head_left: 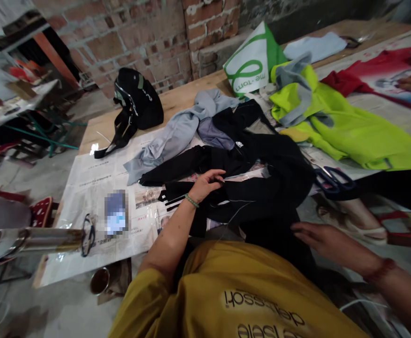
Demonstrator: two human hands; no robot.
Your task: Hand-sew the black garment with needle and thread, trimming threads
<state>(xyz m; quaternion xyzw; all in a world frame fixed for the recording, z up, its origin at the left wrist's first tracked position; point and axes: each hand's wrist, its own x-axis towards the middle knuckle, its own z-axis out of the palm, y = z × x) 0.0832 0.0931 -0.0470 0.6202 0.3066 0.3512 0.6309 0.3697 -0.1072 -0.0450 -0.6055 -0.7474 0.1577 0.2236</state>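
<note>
Left hand (208, 184) fingers curled, pinching black garment (262, 178) at table centre. Right hand (320, 237) flat, open, pressing hem at 4 o'clock. Risk: scissors (334, 180) at 3 o'clock snag fabric if garment dragged.

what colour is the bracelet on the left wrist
Green: a thin beaded bracelet, clearest in the head view.

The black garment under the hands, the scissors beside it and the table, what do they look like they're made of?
The black garment looks like soft matte woven cloth: it creases and drapes loosely under the left hand and right hand. The scissors seem to have dark blue, smooth plastic handles; the blades are hidden. The table looks like pale unfinished wood, probably plywood, with faint grain.
</note>
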